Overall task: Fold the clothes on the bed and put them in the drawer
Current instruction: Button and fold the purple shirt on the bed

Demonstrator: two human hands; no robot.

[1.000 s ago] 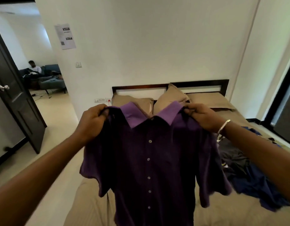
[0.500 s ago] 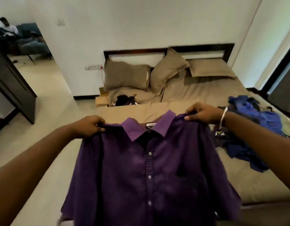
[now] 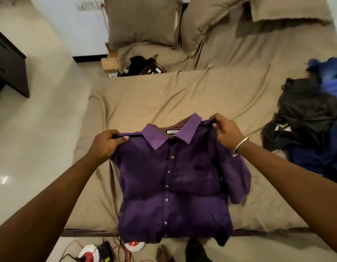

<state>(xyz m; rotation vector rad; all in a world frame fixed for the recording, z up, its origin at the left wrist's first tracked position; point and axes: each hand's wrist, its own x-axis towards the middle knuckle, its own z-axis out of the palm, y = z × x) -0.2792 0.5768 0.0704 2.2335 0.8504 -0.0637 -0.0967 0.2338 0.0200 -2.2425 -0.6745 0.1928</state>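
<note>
A dark purple button-up shirt (image 3: pixel 173 186) with a lighter purple collar hangs front-up over the foot of the bed (image 3: pixel 173 95), its hem past the bed's near edge. My left hand (image 3: pixel 107 142) grips its left shoulder. My right hand (image 3: pixel 226 129), with a metal bangle on the wrist, grips the right shoulder. The right sleeve droops beside the body of the shirt. A pile of black and blue clothes (image 3: pixel 313 125) lies on the bed's right side.
Three tan pillows (image 3: pixel 145 21) lean at the head of the bed. A black bag (image 3: pixel 143 66) lies near them. Dark furniture (image 3: pixel 8 67) stands at the left on the pale floor. Cables and round white devices (image 3: pixel 99 252) lie on the floor by my feet.
My view has tipped down towards the bed. Both hands have lowered the shirt from held up in the air to just over the mattress, still gripping its shoulders.
</note>
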